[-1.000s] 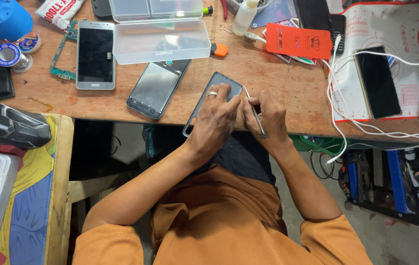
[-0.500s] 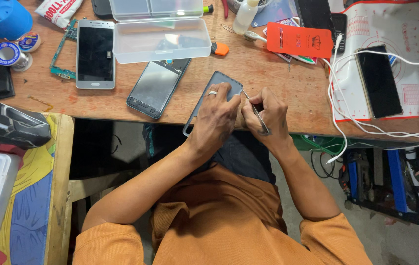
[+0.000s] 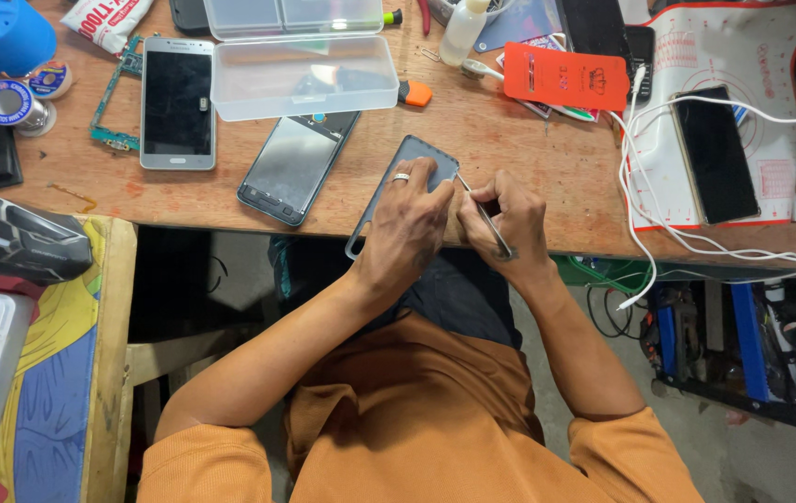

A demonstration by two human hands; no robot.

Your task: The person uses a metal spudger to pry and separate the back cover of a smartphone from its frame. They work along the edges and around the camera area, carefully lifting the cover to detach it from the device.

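Since a second ago your right hand (image 3: 500,219) has slid its thin metal tweezers (image 3: 483,216) up to the dark grey phone back cover's (image 3: 407,163) right edge. Your fingers pinch the tweezers; your left hand (image 3: 409,224) presses the cover flat at the wooden workbench's (image 3: 510,149) front edge.

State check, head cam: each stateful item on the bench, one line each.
Grey phone: face down, pinned by the left hand.
Tweezers: gripped in the right hand, tip at the phone's edge.
White phone: face up, screen dark.
Black phone: face up, screen dark.
Clear plastic box: lid open.
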